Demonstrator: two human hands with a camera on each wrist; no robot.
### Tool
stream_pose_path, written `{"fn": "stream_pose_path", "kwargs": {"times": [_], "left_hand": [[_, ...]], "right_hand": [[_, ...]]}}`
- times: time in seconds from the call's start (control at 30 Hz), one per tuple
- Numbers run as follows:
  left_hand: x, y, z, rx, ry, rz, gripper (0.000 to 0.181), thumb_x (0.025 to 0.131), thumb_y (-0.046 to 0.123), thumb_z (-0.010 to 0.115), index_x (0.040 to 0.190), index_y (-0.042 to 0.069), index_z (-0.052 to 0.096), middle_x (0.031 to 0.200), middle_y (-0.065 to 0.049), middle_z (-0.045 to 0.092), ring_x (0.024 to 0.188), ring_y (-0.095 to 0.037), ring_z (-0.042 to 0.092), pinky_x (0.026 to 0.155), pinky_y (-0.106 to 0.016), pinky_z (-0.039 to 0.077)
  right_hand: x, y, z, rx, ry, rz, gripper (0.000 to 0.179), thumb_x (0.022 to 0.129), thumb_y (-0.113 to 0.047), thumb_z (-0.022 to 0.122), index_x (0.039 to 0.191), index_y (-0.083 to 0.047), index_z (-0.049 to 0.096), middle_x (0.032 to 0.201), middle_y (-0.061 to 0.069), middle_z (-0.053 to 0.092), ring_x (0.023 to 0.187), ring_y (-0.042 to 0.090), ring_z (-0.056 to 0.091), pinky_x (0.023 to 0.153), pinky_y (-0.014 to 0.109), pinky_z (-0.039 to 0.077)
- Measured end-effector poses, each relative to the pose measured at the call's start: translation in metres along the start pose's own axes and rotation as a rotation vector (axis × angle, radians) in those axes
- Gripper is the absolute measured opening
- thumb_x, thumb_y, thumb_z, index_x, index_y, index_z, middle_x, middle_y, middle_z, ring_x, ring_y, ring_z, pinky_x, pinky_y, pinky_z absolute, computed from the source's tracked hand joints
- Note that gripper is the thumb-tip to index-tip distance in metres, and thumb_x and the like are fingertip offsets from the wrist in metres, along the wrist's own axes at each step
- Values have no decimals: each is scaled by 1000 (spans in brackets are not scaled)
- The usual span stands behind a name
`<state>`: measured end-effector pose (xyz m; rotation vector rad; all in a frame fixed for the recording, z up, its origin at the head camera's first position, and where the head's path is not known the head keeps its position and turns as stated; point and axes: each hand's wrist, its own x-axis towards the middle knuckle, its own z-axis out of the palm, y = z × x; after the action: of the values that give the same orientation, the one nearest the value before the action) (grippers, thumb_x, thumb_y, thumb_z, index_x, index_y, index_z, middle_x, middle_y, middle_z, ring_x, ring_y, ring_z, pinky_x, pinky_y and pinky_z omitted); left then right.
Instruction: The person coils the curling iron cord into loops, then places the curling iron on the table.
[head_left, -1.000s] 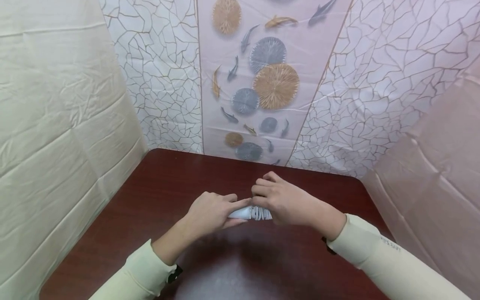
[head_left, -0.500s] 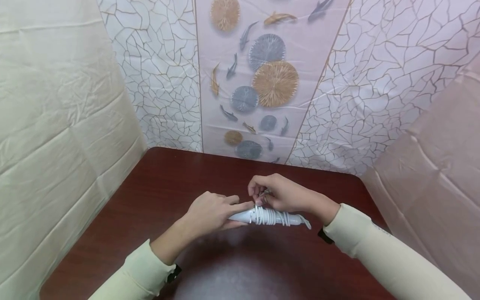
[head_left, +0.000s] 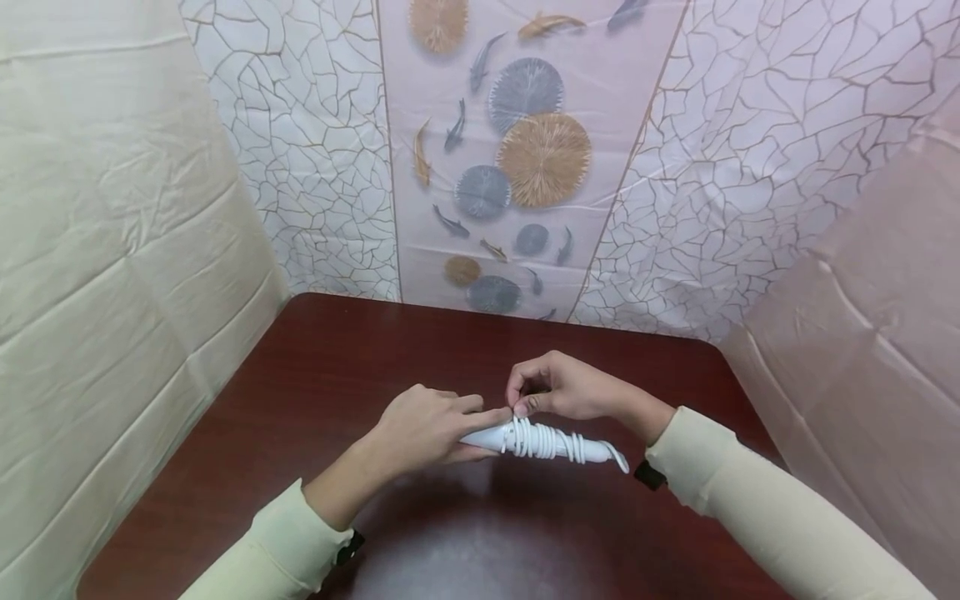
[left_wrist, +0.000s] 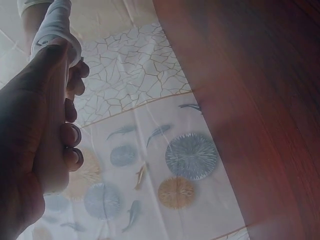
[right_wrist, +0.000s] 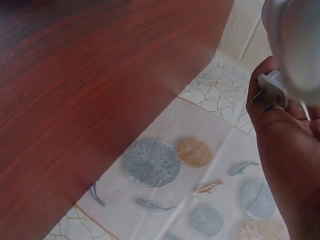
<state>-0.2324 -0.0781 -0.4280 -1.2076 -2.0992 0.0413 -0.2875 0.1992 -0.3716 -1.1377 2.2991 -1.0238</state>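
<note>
A white rod-shaped electric appliance (head_left: 486, 438) lies level above the table, with a white cord (head_left: 546, 442) wound in several turns round its right part. My left hand (head_left: 422, 427) grips its left end, fingers wrapped round the pale body (left_wrist: 52, 162) in the left wrist view. At the upper side of the windings, my right hand (head_left: 573, 390) pinches the cord's end. A two-pin plug (right_wrist: 271, 89) shows in that hand in the right wrist view, pins outward. One cord loop (head_left: 618, 458) hangs off the appliance's right tip.
The dark red table (head_left: 352, 350) spreads under both hands. Behind it hangs a cloth backdrop (head_left: 525, 242) printed with fish and round shapes. Plain cloth walls stand at the left (head_left: 135, 208) and right (head_left: 870, 333).
My right hand has risen from round the windings, uncovering the coiled cord, and turned to hold the plug end above them. My left hand keeps its grip. The appliance's right end tilts slightly lower.
</note>
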Motion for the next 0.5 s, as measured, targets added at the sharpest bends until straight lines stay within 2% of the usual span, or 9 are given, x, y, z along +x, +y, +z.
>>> {"fn": "stream_pose_path", "kwargs": {"times": [0.13,0.27,0.5], "left_hand": [[-2,0,-2,-2,6,-3,48,100,67,71,142,43,69,87,14,66,58,-10,61,46,-27,41],[-3,-1,-3,15,29,0,50,99,68,71,142,43,69,88,14,66,58,-9,62,46,-27,41],[-3,-3,-8,16,60,-4,50,99,65,73,143,42,70,90,14,67,61,-8,63,46,-26,41]], "right_hand": [[1,2,2,84,2,26,6,102,-8,79,100,-14,78,99,0,74,86,14,66,77,27,57],[1,5,4,116,14,27,5,104,-11,77,101,-8,78,104,1,76,89,16,67,80,29,57],[4,6,4,142,49,42,4,104,-12,77,100,-11,79,107,1,79,95,17,69,85,31,58]]}}
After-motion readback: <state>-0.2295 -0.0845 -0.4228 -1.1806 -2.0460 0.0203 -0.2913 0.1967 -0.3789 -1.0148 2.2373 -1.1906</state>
